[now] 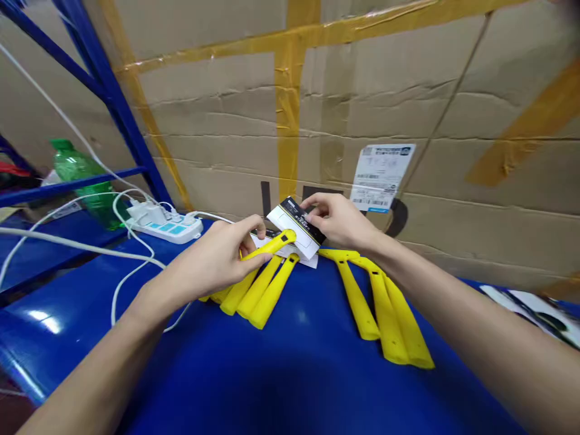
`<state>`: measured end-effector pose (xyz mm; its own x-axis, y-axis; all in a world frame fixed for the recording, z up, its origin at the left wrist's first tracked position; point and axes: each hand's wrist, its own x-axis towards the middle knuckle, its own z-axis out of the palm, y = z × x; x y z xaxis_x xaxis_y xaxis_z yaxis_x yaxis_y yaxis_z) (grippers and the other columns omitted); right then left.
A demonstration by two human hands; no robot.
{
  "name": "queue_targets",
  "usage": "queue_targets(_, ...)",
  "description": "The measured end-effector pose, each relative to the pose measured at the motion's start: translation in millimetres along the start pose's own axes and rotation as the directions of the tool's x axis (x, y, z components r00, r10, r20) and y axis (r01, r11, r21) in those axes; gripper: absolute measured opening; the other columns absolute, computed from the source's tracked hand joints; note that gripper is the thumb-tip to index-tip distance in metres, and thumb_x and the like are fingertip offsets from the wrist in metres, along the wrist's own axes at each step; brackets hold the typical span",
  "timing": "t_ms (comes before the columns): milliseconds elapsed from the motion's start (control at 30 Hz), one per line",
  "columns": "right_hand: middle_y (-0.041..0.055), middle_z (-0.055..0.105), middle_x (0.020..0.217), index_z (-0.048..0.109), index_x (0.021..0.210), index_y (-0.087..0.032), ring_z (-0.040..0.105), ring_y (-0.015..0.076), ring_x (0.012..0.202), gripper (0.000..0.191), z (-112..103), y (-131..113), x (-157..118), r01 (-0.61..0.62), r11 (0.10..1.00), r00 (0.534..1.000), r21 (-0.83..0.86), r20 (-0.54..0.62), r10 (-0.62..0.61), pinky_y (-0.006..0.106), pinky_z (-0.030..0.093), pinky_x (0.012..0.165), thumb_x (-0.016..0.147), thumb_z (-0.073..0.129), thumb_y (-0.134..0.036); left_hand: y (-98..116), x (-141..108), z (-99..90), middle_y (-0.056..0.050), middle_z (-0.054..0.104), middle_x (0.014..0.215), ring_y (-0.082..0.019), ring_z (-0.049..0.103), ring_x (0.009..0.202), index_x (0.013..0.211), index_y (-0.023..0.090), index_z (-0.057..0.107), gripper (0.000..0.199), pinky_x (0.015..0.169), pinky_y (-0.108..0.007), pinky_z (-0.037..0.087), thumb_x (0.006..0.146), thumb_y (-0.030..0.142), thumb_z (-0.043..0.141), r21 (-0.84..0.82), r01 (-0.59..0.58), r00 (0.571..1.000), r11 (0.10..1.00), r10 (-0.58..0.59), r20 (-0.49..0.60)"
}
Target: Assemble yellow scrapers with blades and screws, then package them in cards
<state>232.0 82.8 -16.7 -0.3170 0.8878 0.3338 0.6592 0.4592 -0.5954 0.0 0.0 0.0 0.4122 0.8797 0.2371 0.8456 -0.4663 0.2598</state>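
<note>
My left hand (229, 254) is closed around a yellow plastic handle (278, 241), its rounded end with a small dark square hole pointing right. My right hand (338, 222) pinches a black-and-white printed card (296, 229) at its upper right corner, tilted just behind the handle's end. Under this card lie more white cards (309, 261), partly hidden. A fan of several similar yellow handles (274, 293) rests on the blue surface below my left hand. Another group of yellow handles (392, 317) lies below my right forearm, partly overlapping.
A tall taped cardboard box (217, 127) forms the back, bearing a white label (383, 175). At left are a white power strip (170, 225) with loose cables, a green bottle (84, 175) and a blue metal frame (122, 118). Printed sheets (539, 311) lie at right.
</note>
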Motion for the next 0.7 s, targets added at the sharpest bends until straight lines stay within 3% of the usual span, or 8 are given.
queue_targets(167,0.0069,0.077,0.089,0.070,0.113,-0.018,0.068,0.0199,0.083,0.030,47,-15,33,0.090,0.989,0.996,-0.116,0.021,-0.088,0.029,0.048,0.076,0.087,0.059,-0.007,-44,-4,-0.5,-0.001,0.074,0.080,-0.021,0.068,0.069,0.109,0.024,0.057,0.025,0.060,-0.029,0.042,0.092,0.043,0.057,0.133,0.075,0.995,0.988,-0.083,0.050)
queue_targets(300,0.0089,0.076,0.098,0.072,0.112,-0.020,0.069,0.0216,0.089,0.030,73,-21,59,0.104,0.986,0.994,-0.133,0.059,-0.097,0.032,0.049,0.080,0.088,0.058,-0.009,-63,-2,-0.1,-0.003,0.074,0.078,-0.022,0.067,0.067,0.107,0.023,0.056,0.025,0.060,-0.030,0.041,0.091,0.043,0.056,0.174,0.157,0.983,0.972,-0.170,0.066)
queue_targets(500,0.0103,0.076,0.110,0.076,0.112,-0.021,0.069,0.0250,0.102,0.033,97,-19,76,0.155,0.974,0.980,-0.166,0.152,-0.130,0.034,0.050,0.088,0.089,0.055,-0.010,-65,3,18.3,-0.007,0.075,0.083,-0.024,0.067,0.070,0.104,0.021,0.061,0.022,0.060,-0.031,0.040,0.090,0.038,0.055,0.269,0.224,0.969,0.937,-0.243,0.039)
queue_targets(633,0.0100,0.077,0.111,0.078,0.106,-0.018,0.070,0.0246,0.103,0.030,98,-14,70,0.212,0.965,0.960,-0.156,0.219,-0.175,0.031,0.049,0.090,0.084,0.060,-0.010,-59,4,25.5,-0.008,0.075,0.088,-0.026,0.069,0.075,0.102,0.022,0.065,0.021,0.064,-0.033,0.043,0.090,0.035,0.055,0.294,0.244,0.963,0.924,-0.268,0.042)
queue_targets(700,0.0083,0.078,0.109,0.078,0.107,-0.019,0.069,0.0232,0.099,0.029,93,-14,64,0.239,0.960,0.957,-0.144,0.199,-0.209,0.030,0.049,0.087,0.084,0.061,-0.012,-56,3,24.9,-0.009,0.076,0.091,-0.029,0.070,0.080,0.103,0.023,0.066,0.022,0.066,-0.035,0.044,0.090,0.038,0.057,0.332,0.244,0.964,0.911,-0.266,0.022)
